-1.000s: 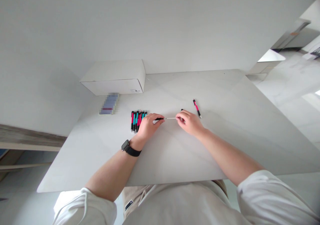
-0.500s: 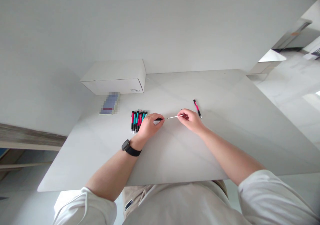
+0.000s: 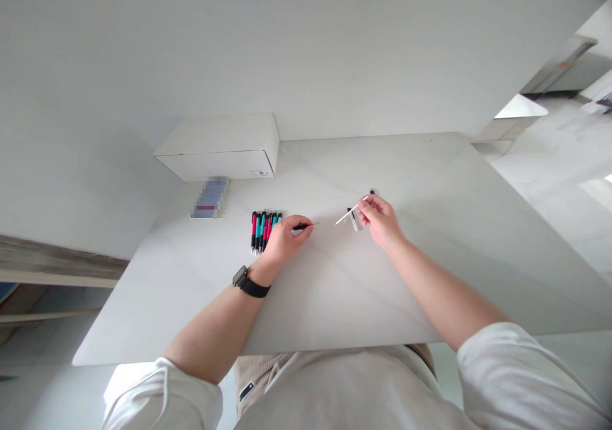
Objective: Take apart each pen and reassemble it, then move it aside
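My left hand [image 3: 287,237] is closed around a black pen part [image 3: 300,227], a thin light tip poking out to the right. Between its thumb and fingers, my right hand [image 3: 381,221] pinches a slim white pen refill [image 3: 347,215], slanted down to the left and apart from the black part. Below the refill lie a small black piece [image 3: 350,210] and a clear or whitish piece [image 3: 354,223] on the table. Only the black end [image 3: 371,192] of another pen shows past my right hand. Several pink-and-black and teal-and-black pens [image 3: 261,229] lie side by side near my left hand, which partly covers them.
The white table [image 3: 325,302] meets the wall at its back edge. A long white box [image 3: 220,162] sits at the back left, with a blurred-out bluish pack [image 3: 210,197] in front of it. My left wrist wears a black watch [image 3: 241,277].
My right hand has moved right and away from my left hand, taking the white refill with it and tilting it. It now covers most of the pink pen. The left hand has barely moved.
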A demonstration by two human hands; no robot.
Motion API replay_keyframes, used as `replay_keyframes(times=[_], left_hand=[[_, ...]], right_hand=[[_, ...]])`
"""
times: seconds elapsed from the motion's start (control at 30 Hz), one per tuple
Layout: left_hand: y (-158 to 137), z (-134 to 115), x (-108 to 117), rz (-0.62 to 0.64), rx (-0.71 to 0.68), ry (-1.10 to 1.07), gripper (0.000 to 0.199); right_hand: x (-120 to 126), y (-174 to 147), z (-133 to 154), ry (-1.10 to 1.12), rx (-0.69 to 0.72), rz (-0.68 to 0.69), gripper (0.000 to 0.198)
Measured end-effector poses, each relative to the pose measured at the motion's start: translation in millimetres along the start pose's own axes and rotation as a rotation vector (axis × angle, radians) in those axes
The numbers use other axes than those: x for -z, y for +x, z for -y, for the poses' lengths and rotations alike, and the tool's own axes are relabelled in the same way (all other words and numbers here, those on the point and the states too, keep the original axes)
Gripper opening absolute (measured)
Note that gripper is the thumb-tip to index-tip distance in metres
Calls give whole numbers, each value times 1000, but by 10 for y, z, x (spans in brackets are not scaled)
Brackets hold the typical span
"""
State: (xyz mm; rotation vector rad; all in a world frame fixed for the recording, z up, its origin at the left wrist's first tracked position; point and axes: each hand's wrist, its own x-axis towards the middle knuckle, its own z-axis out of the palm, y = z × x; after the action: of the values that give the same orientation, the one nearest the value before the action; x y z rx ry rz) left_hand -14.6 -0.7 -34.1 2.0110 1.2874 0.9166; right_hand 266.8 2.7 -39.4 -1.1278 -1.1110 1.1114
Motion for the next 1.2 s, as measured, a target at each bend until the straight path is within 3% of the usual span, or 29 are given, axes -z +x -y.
replay_keyframes(times=[0.17,0.4,0.77,0.97,1.2], left_hand=[[-4,39,-20,-9,14,1,15],[-3,24,-10,-19,-13,36,14],[4,20,-13,-6,-20,39,15],[5,15,-7,8,-23,46,15],[12,12,-10,4,-24,56,16]], right_hand=[[51,55,84,-56,9,-11,47],[96,275,348,-532,2,59,45],[-385,576,234,-1217,-127,316,35],[-495,713,177,-1344,-222,364,28],[-445,693,181,-1360,-143,347,32]])
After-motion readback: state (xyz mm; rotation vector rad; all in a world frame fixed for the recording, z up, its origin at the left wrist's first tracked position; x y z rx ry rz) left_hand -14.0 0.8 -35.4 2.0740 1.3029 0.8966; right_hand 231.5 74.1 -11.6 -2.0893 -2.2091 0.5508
